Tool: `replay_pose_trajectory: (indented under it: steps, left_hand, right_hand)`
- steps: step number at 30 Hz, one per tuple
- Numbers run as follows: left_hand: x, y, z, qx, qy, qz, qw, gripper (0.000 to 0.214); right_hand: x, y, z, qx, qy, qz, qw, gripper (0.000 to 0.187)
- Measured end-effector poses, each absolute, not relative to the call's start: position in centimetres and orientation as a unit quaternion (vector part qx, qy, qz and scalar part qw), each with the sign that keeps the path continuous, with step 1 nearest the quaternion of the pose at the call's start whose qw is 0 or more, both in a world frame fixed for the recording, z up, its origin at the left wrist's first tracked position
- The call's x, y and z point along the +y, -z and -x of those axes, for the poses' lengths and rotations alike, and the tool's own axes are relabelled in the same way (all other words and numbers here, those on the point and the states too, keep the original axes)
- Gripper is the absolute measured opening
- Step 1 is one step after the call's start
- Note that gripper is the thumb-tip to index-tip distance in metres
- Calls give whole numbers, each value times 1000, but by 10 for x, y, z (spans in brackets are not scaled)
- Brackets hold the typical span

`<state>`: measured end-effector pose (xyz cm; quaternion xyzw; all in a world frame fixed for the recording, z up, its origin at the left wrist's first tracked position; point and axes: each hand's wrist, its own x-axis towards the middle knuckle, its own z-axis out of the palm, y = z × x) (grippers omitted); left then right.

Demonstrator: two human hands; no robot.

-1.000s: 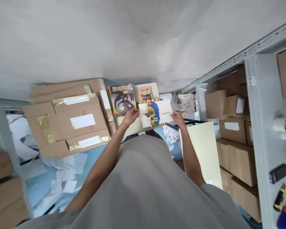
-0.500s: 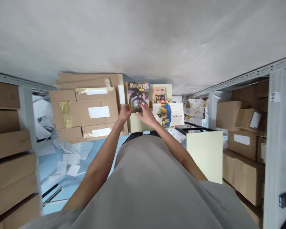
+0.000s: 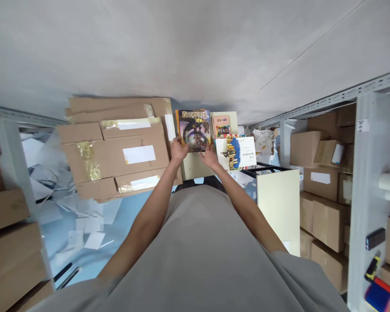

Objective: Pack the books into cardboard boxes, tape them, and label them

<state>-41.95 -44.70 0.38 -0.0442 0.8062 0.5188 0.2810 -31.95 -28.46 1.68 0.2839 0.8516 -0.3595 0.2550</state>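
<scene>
"Where is the dark book (image 3: 195, 130) found?"

"It is seen lying flat on the cream table (image 3: 193, 168), well beyond the grey shirt (image 3: 201, 251), with a strip of orange shown along its left side."

"And how is it touched?"

"By the left hand (image 3: 179, 151) at its lower left corner, with the fingers bent; by the right hand (image 3: 209, 157) at its lower right corner, with the thumb reached toward the lower edge. Whether the book is pinched by either hand cannot be told at this size."

"What is placed to the right of it?"

"A pink book (image 3: 220, 125) is set toward the far edge, and a white book (image 3: 245, 152), printed with blue and yellow, is laid closer in, just beside the right hand."

"And to the left?"

"Brown cardboard (image 3: 108, 160) is piled flat. Below it, paper sheets (image 3: 94, 239) are strewn."

"Is anything kept at the far right?"

"Boxes (image 3: 326, 216) are stacked beside a grey post (image 3: 364, 173); near the post a tape roll (image 3: 388, 182) and a cutter (image 3: 373, 265) are seen."
</scene>
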Motion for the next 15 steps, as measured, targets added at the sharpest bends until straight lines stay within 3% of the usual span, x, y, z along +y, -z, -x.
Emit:
replay_pose_trajectory:
  steps: [6,11,15]
  left_hand:
    - [-454,-19,431,782,-549,46,292,43]
    - [-520,-46,428,728,-616,-26,300,53]
    - [-605,-69,436,726,-616,-44,304,61]
  right_hand:
    - [-294,-28,329,832,364,-339,245,85]
    - [-310,-39,341,806,477,-333,110,75]
    - [-328,-46,354,713,603,-338,116,73]
